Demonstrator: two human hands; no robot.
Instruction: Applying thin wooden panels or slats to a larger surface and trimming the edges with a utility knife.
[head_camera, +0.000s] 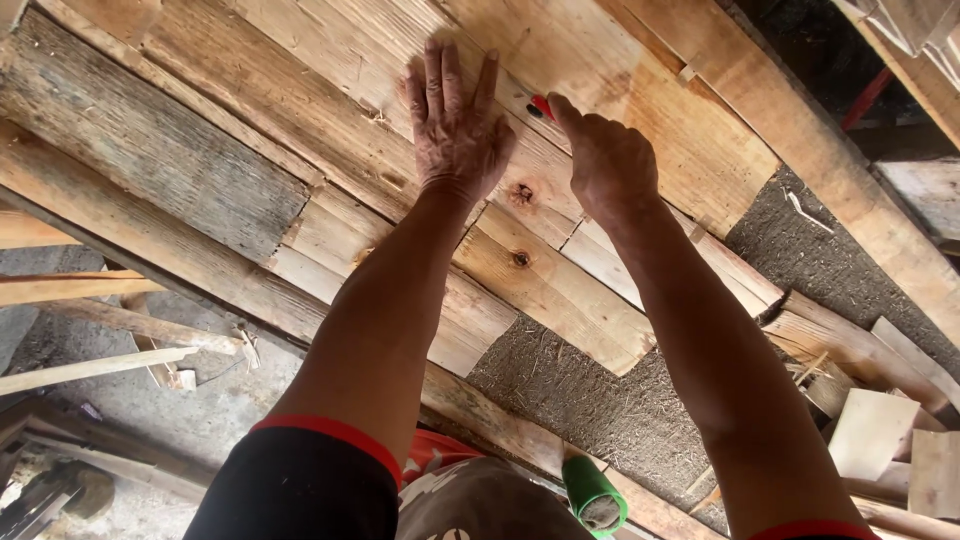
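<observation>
My left hand (458, 125) lies flat, fingers spread, palm down on a pale plank (560, 290). My right hand (608, 160) is closed around a red pencil (541, 106), pinching it between thumb and forefinger; only its red end shows past my knuckles, tip touching the wood just beside my left fingers. The pencil is light, thin and stiff, so I judge a pinch close to the tip is the steadiest hold; gripped further back it would wobble. The plank looks rough, dry and rigid, heavy enough to stay put under a flat palm, with splintery edges and a dark knot (521, 193) just below my hands. A weathered grey board (150, 150) lies to the left. A green roll (592, 492) sits near my lap, and offcuts (880, 430) lie well apart at right.
</observation>
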